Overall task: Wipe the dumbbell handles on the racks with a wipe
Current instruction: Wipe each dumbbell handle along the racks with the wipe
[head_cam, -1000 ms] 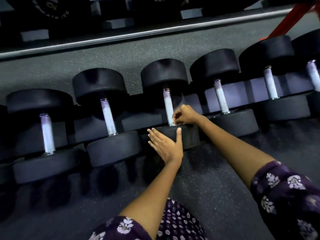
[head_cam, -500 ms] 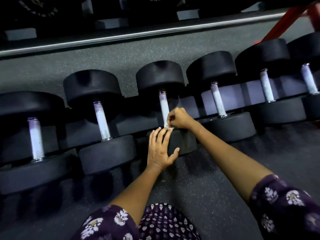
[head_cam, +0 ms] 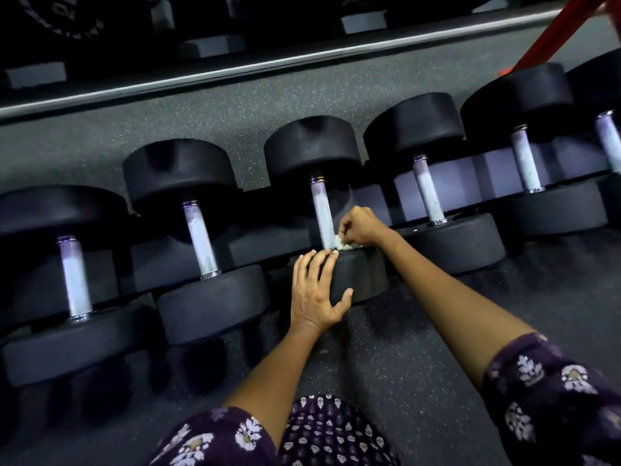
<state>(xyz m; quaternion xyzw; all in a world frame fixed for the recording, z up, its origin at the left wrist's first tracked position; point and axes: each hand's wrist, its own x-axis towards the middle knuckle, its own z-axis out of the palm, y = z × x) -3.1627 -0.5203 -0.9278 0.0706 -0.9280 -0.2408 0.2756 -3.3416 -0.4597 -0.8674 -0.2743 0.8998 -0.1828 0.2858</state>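
The grey speckled rubber floor point(head_cam: 386, 364) fills the bottom of the view and shows again as a wide strip above the row of weights. A long shiny silver metal rail point(head_cam: 268, 65) runs across the top, slanting up toward the right. Above it, in the dark, sit a few small grey block-shaped pads point(head_cam: 211, 45), well apart from each other. A round black plate with faint white letters point(head_cam: 64, 15) is in the top left corner; the letters are too dim to read. A slanted red metal bar point(head_cam: 557, 31) stands in the top right corner. The person's dark purple cloth with small white flowers point(head_cam: 329, 435) shows at the bottom edge.
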